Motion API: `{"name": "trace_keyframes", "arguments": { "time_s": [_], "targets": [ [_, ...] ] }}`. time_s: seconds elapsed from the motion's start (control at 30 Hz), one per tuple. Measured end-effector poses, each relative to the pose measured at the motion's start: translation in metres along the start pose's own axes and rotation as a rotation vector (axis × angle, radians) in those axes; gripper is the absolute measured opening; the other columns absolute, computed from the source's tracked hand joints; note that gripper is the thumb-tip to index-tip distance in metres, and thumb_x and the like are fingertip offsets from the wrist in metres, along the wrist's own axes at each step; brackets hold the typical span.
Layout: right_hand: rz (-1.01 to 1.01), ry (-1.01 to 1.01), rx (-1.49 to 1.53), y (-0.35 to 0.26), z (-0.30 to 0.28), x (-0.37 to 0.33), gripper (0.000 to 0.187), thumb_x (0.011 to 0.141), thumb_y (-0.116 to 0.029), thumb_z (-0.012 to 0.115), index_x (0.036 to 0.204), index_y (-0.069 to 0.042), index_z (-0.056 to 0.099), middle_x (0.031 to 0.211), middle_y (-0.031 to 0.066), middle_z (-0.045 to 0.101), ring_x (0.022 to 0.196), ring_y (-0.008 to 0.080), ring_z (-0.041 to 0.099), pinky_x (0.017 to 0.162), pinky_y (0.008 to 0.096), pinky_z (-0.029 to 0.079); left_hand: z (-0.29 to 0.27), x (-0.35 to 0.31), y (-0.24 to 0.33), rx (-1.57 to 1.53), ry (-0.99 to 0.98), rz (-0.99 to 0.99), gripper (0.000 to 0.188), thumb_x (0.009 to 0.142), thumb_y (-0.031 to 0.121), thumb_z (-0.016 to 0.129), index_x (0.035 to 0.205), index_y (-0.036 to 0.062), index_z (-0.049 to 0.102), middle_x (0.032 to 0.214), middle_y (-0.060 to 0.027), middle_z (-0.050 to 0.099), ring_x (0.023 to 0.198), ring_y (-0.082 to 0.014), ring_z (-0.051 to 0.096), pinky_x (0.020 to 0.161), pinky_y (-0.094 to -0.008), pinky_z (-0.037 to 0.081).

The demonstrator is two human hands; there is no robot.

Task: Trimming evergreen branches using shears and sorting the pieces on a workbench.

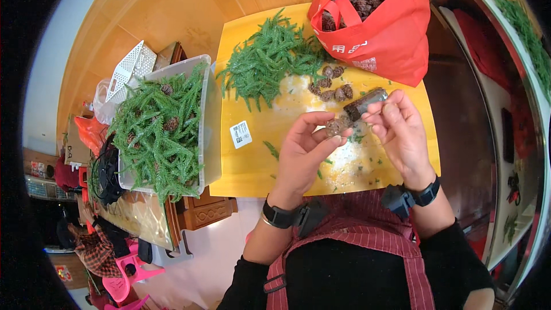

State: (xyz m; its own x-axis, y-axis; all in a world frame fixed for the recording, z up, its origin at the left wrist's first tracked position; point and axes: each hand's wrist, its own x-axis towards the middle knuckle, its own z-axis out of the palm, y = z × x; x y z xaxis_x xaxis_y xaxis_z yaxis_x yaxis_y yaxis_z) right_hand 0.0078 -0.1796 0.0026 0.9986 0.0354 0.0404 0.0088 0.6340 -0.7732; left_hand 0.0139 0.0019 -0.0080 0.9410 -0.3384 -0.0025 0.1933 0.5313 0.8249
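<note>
Above the yellow tabletop, my left hand (313, 146) is closed around a small brown pine cone (338, 125). Close by on the right, my right hand (402, 132) has thumb and fingers pinched together; what they hold, if anything, is too small to make out. Just beyond my fingertips is a dark cylinder with a greyish, shiny end (365, 103), partly covered by the hands. Several loose pine cones (330, 93) lie past it. Cut green fir-like sprigs (267, 60) form a heap at the far left of the tabletop.
A red bag (396, 34) full of pine cones stands at the back right. Left of the table, a clear plastic bin (202, 155) holds green sprigs with cones. A white label (241, 134) and green scraps lie on the yellow board (241, 166). Another person (97, 252) sits far left.
</note>
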Motion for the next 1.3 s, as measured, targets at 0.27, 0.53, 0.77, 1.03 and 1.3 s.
{"name": "trace_keyframes", "arguments": {
  "time_s": [0.27,0.53,0.77,1.03,1.3],
  "targets": [
    [0.000,0.002,0.009,0.014,0.007,-0.008,0.007,0.092,-0.013,0.049,0.091,-0.010,0.043,0.094,0.0090,0.061,0.087,0.0183,0.063,0.072,0.0241,0.052,0.007,-0.002,-0.003,0.069,-0.021,0.099,0.037,0.077,-0.009,0.059,0.110,0.0004,0.046,0.101,-0.0100,0.056,0.096,-0.0229,0.060,0.069,-0.0269,0.053],
    [-0.032,0.004,0.076,0.021,0.011,-0.012,0.009,0.092,-0.014,0.050,0.091,-0.009,0.043,0.096,0.0105,0.061,0.087,0.0197,0.063,0.074,0.0266,0.053,0.009,-0.002,-0.006,0.095,-0.076,0.181,0.043,0.073,-0.014,0.061,0.109,0.0014,0.044,0.106,-0.0064,0.047,0.101,-0.0156,0.052,0.075,-0.0276,0.053],
    [-0.069,-0.001,0.170,0.030,0.007,-0.011,0.005,0.092,-0.011,0.048,0.093,-0.009,0.044,0.098,0.0125,0.060,0.087,0.0204,0.062,0.075,0.0265,0.052,0.009,-0.002,-0.005,0.058,-0.139,0.235,0.035,0.077,-0.010,0.059,0.109,0.0001,0.046,0.114,-0.0117,0.050,0.107,-0.0187,0.051,0.078,-0.0311,0.053],
    [-0.146,-0.044,0.208,0.034,0.009,-0.013,0.004,0.092,-0.008,0.047,0.094,-0.008,0.043,0.100,0.0140,0.059,0.089,0.0209,0.061,0.077,0.0282,0.051,0.008,-0.001,-0.008,0.050,-0.116,0.234,0.019,0.091,0.009,0.046,0.109,0.0011,0.049,0.116,-0.0178,0.051,0.098,-0.0217,0.057,0.076,-0.0327,0.054],
    [-0.109,-0.056,0.062,0.031,0.010,-0.012,0.012,0.090,-0.016,0.054,0.096,-0.009,0.046,0.100,0.0061,0.058,0.094,0.0159,0.057,0.080,0.0286,0.049,0.005,0.001,-0.012,-0.039,-0.116,0.225,0.019,0.095,0.017,0.043,0.106,0.0032,0.049,0.115,-0.0173,0.052,0.096,-0.0215,0.057,0.077,-0.0330,0.051]
  ]
}}
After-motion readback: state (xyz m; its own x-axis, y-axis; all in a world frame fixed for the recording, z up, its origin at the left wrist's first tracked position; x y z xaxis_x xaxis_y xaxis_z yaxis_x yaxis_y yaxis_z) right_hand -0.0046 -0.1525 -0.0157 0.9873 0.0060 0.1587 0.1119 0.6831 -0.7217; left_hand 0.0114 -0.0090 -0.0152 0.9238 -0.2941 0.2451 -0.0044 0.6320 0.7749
